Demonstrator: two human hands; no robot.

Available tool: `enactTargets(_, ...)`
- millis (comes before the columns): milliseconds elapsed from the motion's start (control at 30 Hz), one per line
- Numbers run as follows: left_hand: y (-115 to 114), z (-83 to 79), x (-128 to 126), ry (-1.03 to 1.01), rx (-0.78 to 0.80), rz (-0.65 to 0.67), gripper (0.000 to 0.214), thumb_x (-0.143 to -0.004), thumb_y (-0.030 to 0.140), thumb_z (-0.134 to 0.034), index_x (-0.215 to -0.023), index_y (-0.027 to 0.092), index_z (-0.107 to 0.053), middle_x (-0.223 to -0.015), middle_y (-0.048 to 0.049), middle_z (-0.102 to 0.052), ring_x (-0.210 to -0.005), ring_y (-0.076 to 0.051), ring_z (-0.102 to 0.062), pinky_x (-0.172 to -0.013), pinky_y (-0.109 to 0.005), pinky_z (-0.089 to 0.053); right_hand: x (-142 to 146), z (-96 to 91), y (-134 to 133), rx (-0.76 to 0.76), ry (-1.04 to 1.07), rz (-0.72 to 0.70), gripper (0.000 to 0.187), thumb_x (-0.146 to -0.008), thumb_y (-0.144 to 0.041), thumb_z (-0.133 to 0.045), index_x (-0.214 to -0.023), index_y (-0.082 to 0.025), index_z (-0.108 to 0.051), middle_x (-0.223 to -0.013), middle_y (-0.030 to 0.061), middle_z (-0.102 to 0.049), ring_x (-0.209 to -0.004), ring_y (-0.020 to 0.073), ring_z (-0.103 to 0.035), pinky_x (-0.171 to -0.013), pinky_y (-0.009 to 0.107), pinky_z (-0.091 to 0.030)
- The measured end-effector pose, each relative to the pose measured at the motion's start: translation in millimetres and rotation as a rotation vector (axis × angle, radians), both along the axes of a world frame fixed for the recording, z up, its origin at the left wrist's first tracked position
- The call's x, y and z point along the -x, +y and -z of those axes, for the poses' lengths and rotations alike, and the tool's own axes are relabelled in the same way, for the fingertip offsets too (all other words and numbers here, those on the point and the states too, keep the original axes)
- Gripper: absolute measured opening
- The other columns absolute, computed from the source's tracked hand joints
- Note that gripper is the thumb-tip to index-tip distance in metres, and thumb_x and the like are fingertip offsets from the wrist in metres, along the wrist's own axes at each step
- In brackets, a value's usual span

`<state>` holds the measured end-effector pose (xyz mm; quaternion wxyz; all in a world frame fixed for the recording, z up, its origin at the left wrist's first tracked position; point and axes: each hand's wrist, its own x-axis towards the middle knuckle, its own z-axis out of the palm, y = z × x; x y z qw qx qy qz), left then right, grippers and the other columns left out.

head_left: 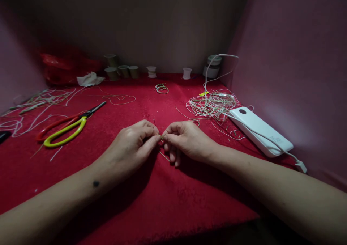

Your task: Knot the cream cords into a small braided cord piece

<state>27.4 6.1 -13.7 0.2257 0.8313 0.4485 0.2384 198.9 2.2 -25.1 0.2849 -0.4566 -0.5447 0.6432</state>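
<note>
Over the middle of the red cloth, my left hand (139, 140) and my right hand (185, 138) meet at their fingertips. Both pinch a thin tan cord (164, 156), and a small knotted bit of it shows between the thumbs. One loose end hangs below toward the right fingers; another short end pokes up behind the left fingers. Most of the cord is hidden by the fingers. To the left of my left hand lie scissors (72, 125) with one red and one yellow handle. Beyond my right hand is a tangled heap of thin cords (211, 105).
A white power bank (261, 131) with a cable lies at right. Along the back wall stand several spools (133, 72), a lidded jar (211, 67), a red plastic bag (65, 69) and crumpled tissue (90, 79). Loose cords (46, 100) spread at left; a coiled cord (162, 88) lies centrally.
</note>
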Motion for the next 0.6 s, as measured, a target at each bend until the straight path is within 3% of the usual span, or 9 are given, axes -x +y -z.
enactTargets(267, 3.2, -14.8, 10.9, 0.073, 0.019, -0.030, 0.017, -0.078, 0.035, -0.057, -0.071, 0.020, -0.064, -0.079, -0.0032, -0.059, -0.067, -0.017, -0.056, -0.062, -0.031, -0.044, 0.2, -2.9, -0.5, -0.002, -0.047, -0.009, 0.025, -0.091, -0.007, -0.040, -0.071, -0.016, -0.051, -0.043, -0.0046, -0.055, -0.032, 0.0090, -0.052, -0.033, 0.018, -0.047)
enactTargets(467, 8.6, -16.5, 15.9, 0.294, 0.025, 0.129, 0.021, -0.080, 0.026, -0.050, -0.070, 0.020, -0.067, -0.072, -0.0033, -0.060, -0.064, -0.017, -0.057, -0.059, -0.028, -0.043, -0.4, -4.1, -1.4, -0.013, -0.057, -0.014, 0.027, -0.092, -0.007, -0.041, -0.069, -0.017, -0.050, -0.042, -0.0045, -0.054, -0.033, 0.0090, -0.053, -0.032, 0.018, -0.046)
enactTargets(600, 8.3, -16.5, 16.2, 0.323, 0.034, 0.211, 0.023, -0.081, 0.022, -0.049, -0.075, 0.022, -0.071, -0.072, -0.0020, -0.063, -0.063, -0.015, -0.059, -0.059, -0.026, -0.044, -0.1, -5.8, -1.7, -0.005, -0.079, -0.019, 0.028, -0.092, -0.007, -0.040, -0.068, -0.017, -0.050, -0.041, -0.0046, -0.053, -0.032, 0.0088, -0.051, -0.032, 0.018, -0.045)
